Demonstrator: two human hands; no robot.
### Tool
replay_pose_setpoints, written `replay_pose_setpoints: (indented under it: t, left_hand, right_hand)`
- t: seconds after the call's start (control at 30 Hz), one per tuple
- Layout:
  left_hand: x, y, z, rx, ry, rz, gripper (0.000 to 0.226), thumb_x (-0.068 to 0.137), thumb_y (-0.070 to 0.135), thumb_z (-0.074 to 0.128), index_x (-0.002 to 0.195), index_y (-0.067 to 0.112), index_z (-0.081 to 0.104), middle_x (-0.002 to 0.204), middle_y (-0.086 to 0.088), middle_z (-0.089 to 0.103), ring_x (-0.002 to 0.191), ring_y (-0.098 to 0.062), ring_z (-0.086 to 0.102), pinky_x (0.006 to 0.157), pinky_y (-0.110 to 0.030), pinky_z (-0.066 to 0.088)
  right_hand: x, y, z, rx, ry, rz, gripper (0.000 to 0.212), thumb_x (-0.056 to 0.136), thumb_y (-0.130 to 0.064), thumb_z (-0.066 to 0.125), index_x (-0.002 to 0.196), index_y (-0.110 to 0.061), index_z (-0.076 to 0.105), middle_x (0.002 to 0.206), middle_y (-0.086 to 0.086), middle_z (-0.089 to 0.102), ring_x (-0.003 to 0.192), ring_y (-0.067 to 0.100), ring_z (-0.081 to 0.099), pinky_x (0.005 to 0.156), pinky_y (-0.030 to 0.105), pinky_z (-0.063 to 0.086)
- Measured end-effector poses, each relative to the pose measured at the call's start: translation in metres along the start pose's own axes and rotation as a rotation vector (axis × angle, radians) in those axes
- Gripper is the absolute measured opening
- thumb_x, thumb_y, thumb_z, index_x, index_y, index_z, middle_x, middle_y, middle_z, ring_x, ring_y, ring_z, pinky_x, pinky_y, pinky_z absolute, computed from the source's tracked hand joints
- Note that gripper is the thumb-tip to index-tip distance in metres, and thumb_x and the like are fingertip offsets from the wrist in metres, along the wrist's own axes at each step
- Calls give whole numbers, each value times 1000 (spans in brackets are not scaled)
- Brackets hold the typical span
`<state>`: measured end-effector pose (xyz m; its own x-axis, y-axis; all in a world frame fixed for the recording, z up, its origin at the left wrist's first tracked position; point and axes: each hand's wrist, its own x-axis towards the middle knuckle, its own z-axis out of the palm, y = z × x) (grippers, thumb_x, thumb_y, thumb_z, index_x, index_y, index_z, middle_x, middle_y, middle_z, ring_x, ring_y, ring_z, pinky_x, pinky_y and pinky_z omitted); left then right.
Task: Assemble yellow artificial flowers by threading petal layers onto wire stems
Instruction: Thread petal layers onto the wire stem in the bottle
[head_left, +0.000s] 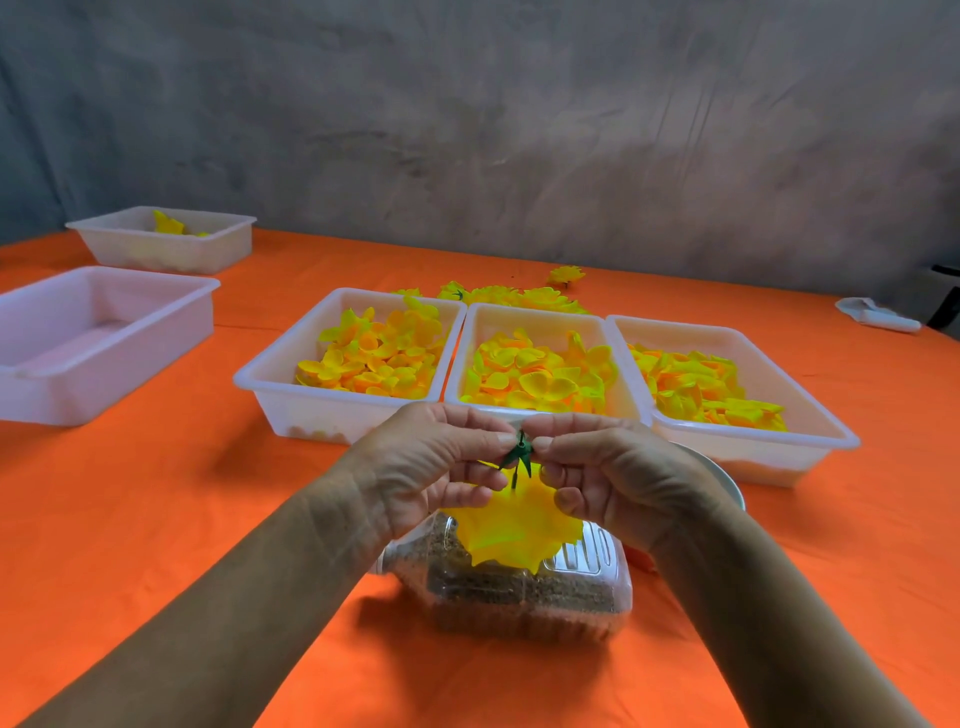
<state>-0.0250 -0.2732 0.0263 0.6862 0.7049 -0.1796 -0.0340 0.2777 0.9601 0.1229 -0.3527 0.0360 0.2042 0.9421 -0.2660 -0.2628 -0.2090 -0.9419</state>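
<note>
Both hands up over the orange worktop (156, 519) now, left hand (421, 462) and right hand (613, 478) fingertip to fingertip, pinching a green calyx (518, 453) on its stem. Yellow petal layer (514, 525) hangs just below their fingers, above a clear plastic container (524, 592) of brown grains. Beyond them, three white trays (270, 379) side by side, heaped with loose yellow petals (535, 379). Finished flowers (519, 296) lie behind those trays.
</note>
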Motion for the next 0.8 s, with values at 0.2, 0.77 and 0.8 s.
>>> replay_pose_setpoints:
  t: [0.2, 0.77, 0.8]
  left_hand:
    - [-2, 0, 0, 63, 43, 49, 7, 78, 0, 67, 76, 6, 64, 57, -5, 65, 44, -13, 62, 38, -19, 48]
    - [-6, 1, 4, 166, 82, 7, 4, 84, 0, 65, 82, 1, 63, 58, -8, 65, 40, -14, 60, 36, -21, 48]
    - [-7, 0, 4, 184, 81, 15, 4, 85, 0, 65, 82, 1, 63, 58, -8, 65, 40, -14, 60, 36, -21, 48]
  right_hand:
    - [-1, 0, 0, -24, 15, -13, 18, 82, 8, 57, 83, -5, 69, 56, 3, 62, 43, 7, 53, 37, 16, 39]
    - [-8, 9, 4, -525, 135, -305, 17, 76, -2, 73, 92, -8, 74, 67, 5, 67, 47, -2, 53, 44, 12, 37]
    - [-8, 11, 4, -548, 136, -332, 17, 75, -3, 74, 92, -7, 74, 71, 9, 69, 53, 1, 58, 49, 16, 43]
